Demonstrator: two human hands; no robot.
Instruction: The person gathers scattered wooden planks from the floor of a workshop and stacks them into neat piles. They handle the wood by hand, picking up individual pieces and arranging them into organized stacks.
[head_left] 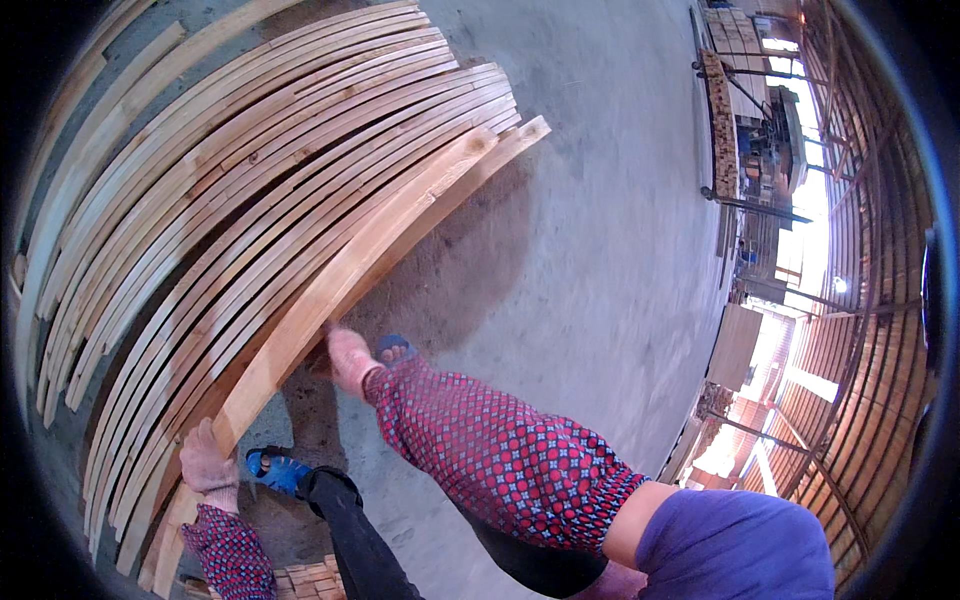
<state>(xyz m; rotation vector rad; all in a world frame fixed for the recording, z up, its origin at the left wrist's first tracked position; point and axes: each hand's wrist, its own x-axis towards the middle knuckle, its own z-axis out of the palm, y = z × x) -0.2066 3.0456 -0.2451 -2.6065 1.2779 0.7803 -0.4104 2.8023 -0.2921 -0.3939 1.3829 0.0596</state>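
Observation:
A long pale wooden plank (345, 270) runs diagonally from the lower left up toward the middle, above a second plank (515, 145) whose far end sticks out. My left hand (208, 462), in a pinkish knit glove, is closed round the plank's edge near its lower end. My right hand (351, 361), in a similar glove and slightly blurred, is curled against the plank's near edge around its middle; its fingertips are partly hidden. Both forearms wear red-and-navy patterned sleeve covers. Beside the plank, on its left, many long boards (260, 150) lie in close rows.
My feet in blue sandals (277, 470) stand close to the planks. Short wood pieces (305, 580) are piled at the bottom edge. Grey concrete floor (600, 250) stretches to the right, toward stacked lumber (722, 125) on racks and a ribbed wall (870, 400).

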